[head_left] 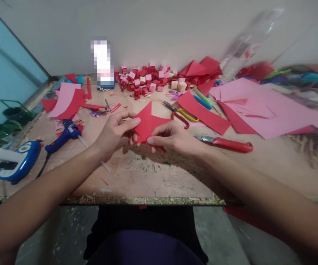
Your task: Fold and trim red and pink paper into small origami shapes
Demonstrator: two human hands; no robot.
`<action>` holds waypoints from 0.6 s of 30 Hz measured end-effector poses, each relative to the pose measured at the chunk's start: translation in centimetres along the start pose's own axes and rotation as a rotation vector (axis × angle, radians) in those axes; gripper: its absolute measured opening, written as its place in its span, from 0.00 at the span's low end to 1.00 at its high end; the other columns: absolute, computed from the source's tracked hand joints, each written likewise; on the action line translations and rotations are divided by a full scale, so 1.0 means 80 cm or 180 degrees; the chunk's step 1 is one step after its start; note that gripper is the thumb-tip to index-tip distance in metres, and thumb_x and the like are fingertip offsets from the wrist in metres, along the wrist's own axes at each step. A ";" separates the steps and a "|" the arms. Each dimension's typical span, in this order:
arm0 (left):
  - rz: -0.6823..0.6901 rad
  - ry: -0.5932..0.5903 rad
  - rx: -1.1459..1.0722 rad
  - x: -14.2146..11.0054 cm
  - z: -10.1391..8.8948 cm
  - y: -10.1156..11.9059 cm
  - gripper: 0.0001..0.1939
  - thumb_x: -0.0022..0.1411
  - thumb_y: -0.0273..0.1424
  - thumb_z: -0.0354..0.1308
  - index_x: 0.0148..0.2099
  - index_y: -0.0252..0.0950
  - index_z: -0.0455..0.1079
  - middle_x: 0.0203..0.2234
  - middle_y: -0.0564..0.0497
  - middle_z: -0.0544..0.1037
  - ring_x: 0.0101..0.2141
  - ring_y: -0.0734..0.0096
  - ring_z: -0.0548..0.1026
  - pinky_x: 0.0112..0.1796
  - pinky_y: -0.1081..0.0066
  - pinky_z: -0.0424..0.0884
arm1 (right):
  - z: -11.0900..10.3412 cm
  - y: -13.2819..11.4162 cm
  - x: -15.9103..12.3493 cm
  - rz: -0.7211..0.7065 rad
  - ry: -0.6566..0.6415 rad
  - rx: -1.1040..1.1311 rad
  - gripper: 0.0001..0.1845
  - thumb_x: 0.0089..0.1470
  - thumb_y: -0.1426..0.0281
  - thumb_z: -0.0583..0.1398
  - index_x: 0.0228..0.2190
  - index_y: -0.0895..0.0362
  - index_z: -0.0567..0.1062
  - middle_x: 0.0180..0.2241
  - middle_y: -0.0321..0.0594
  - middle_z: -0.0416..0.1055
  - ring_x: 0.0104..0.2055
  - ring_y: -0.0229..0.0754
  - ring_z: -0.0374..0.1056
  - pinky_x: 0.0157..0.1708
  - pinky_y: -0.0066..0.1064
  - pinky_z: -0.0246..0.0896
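So there's a folded piece of red paper held up just above the table, right in front of the person's body, with one pointed corner sticking up. The left hand has its left edge pinched, thumb on the near face. The right hand grips the lower right part, thumb pressed flat near the bottom and fingers curled behind it.

Just past the right hand you've got scissors with red and yellow handles, plus a wide red strip. A red-handled tool lies right beside that wrist. Over by the left forearm there's a blue glue gun.

Further back is a heap of little red and pink paper cubes near the wall. Big pink sheets are spread out on the right, and a blurry clear bottle stands tilted-looking behind them.
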State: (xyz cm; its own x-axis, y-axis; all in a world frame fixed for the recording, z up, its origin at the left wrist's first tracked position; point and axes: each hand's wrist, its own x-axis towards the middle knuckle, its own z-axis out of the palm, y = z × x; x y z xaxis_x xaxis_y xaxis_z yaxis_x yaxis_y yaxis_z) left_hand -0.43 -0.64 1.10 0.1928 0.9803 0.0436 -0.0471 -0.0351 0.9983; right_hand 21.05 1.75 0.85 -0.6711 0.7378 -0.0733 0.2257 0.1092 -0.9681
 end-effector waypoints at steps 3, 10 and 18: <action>-0.0109 -0.0218 0.0067 0.001 0.000 0.000 0.17 0.61 0.44 0.66 0.32 0.36 0.71 0.16 0.55 0.72 0.16 0.77 0.68 0.19 0.76 0.65 | 0.000 -0.001 0.000 0.0017 -0.0022 -0.0010 0.17 0.58 0.58 0.67 0.25 0.58 0.80 0.22 0.38 0.75 0.19 0.33 0.62 0.20 0.28 0.55; 0.0055 0.0017 0.0315 0.001 0.002 -0.002 0.20 0.63 0.44 0.65 0.26 0.37 0.67 0.15 0.58 0.66 0.15 0.81 0.61 0.17 0.76 0.55 | -0.001 0.002 0.002 0.0033 0.0012 -0.0024 0.18 0.58 0.57 0.67 0.25 0.58 0.80 0.22 0.39 0.75 0.19 0.33 0.62 0.19 0.29 0.54; 0.0102 0.0125 0.0250 0.001 0.006 -0.001 0.18 0.62 0.45 0.65 0.31 0.38 0.68 0.16 0.59 0.62 0.16 0.80 0.58 0.19 0.76 0.55 | 0.000 0.003 0.001 0.0036 -0.0050 -0.0066 0.18 0.58 0.57 0.67 0.27 0.59 0.81 0.21 0.38 0.74 0.20 0.34 0.63 0.20 0.29 0.56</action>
State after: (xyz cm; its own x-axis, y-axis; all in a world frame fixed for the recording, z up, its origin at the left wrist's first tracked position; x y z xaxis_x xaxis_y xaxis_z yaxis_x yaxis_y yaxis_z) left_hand 0.08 -0.68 1.02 0.1538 0.9852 0.0757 0.0245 -0.0804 0.9965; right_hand 21.02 1.84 0.57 -0.6795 0.7284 -0.0882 0.2480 0.1148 -0.9619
